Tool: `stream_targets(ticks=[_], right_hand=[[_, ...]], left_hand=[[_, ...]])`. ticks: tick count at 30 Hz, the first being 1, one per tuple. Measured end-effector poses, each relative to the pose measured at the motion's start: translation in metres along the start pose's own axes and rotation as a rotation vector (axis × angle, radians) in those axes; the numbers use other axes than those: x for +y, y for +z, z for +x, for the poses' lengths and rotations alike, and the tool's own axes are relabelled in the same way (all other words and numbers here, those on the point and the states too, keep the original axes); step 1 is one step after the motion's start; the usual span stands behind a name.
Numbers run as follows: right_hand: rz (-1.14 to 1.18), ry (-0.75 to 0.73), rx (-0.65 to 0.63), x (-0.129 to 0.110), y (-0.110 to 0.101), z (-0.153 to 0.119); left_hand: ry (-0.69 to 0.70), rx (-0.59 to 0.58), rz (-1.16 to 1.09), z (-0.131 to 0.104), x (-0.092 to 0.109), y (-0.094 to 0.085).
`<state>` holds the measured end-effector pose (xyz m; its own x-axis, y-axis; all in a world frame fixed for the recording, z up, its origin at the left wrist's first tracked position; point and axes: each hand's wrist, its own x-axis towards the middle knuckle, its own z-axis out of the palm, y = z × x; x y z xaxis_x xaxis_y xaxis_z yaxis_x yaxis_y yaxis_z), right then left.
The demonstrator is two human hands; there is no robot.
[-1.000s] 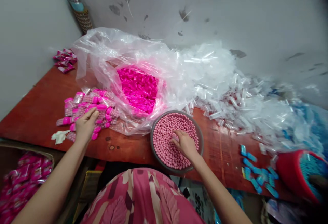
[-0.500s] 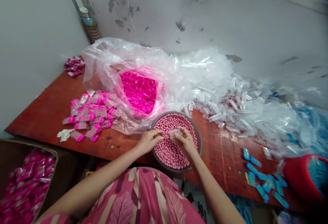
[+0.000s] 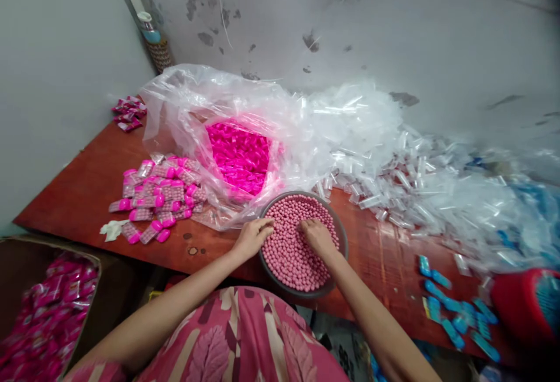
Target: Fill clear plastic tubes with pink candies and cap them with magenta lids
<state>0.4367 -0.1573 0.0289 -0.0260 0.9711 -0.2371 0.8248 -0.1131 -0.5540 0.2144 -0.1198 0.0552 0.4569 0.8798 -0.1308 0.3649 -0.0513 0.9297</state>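
A grey bowl (image 3: 343,253) full of small pink beads (image 3: 291,259) stands at the table's front edge. My right hand (image 3: 318,238) is dipped into the beads, its fingers curled down and partly buried. The clear plastic tube it held a moment earlier is hidden beneath those fingers. At the bowl's left rim, my left hand (image 3: 254,238) hovers with bent fingers, thumb and fingertips apart, holding nothing visible. Behind the bowl lies a clear bag (image 3: 175,99) with bright pink caps (image 3: 238,157) showing in its opening. Filled, pink-capped tubes (image 3: 160,195) are heaped to the left.
Loose clear tubes (image 3: 402,178) spread along the wall at right. Blue-capped pieces (image 3: 459,306) lie near a red container (image 3: 520,303). A box (image 3: 98,288) of pink packets is below left, and a bottle (image 3: 151,32) stands in the back corner.
My right hand has lowered into the beads, and the clear tube in its fingers has gone out of sight. My left hand has shifted slightly left. The view has moved a little.
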Motion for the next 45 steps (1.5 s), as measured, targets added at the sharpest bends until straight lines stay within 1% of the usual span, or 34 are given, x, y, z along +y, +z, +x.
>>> stream_targets(ticks=[4,6,7,10,14,15,16,18,20,23,27,29,32,34,36,38,39,40,42,45], right_hand=[[0.157,-0.026,-0.036,-0.005,0.035,0.013],[0.256,-0.021,-0.022,-0.007,0.045,0.011],[0.302,-0.015,-0.009,-0.008,0.047,0.009],[0.454,0.001,0.035,-0.012,0.042,0.0],[0.927,0.038,0.048,-0.026,0.031,-0.012],[1.006,0.048,0.054,-0.03,0.028,-0.014],[1.026,0.053,0.065,-0.033,0.026,-0.016],[0.938,0.047,0.102,-0.037,0.019,-0.02],[0.745,0.019,0.16,-0.037,0.009,-0.024],[0.5,-0.085,0.206,-0.036,-0.011,-0.031],[0.312,-0.32,0.117,-0.039,-0.032,-0.032],[0.233,-0.385,0.063,-0.042,-0.036,-0.03],[0.177,-0.38,-0.003,-0.045,-0.034,-0.025],[0.163,-0.327,-0.048,-0.044,-0.031,-0.021],[0.136,-0.253,-0.115,-0.04,-0.028,-0.015],[0.054,-0.183,-0.172,-0.035,-0.027,-0.003],[0.003,-0.156,-0.17,-0.035,-0.027,0.005],[-0.039,-0.14,-0.146,-0.036,-0.027,0.016],[-0.075,-0.144,-0.058,-0.043,-0.026,0.044],[-0.047,-0.19,0.067,-0.069,-0.019,0.101]], left_hand=[[-0.038,0.037,-0.008,-0.001,-0.01,-0.012],[-0.038,0.057,-0.008,0.0,-0.01,-0.011],[-0.034,0.054,-0.01,0.001,-0.009,-0.009],[-0.007,0.006,-0.013,0.005,-0.001,0.002],[0.076,-0.056,-0.046,0.01,0.016,0.021],[0.093,-0.064,-0.067,0.011,0.019,0.025],[0.1,-0.068,-0.088,0.012,0.022,0.028],[0.089,-0.074,-0.116,0.013,0.026,0.032],[0.068,-0.089,-0.131,0.015,0.027,0.032],[0.063,-0.145,-0.157,0.016,0.028,0.03],[0.083,-0.273,-0.18,0.017,0.029,0.027],[0.098,-0.288,-0.158,0.017,0.027,0.024],[0.123,-0.294,-0.127,0.017,0.024,0.019],[0.139,-0.291,-0.128,0.016,0.021,0.013],[0.142,-0.26,-0.146,0.015,0.018,0.004],[0.119,-0.21,-0.188,0.013,0.015,-0.006],[0.096,-0.189,-0.222,0.012,0.014,-0.011],[0.068,-0.176,-0.267,0.01,0.012,-0.016],[-0.004,-0.153,-0.391,0.008,0.007,-0.025],[-0.145,-0.129,-0.611,0.005,-0.004,-0.038]])
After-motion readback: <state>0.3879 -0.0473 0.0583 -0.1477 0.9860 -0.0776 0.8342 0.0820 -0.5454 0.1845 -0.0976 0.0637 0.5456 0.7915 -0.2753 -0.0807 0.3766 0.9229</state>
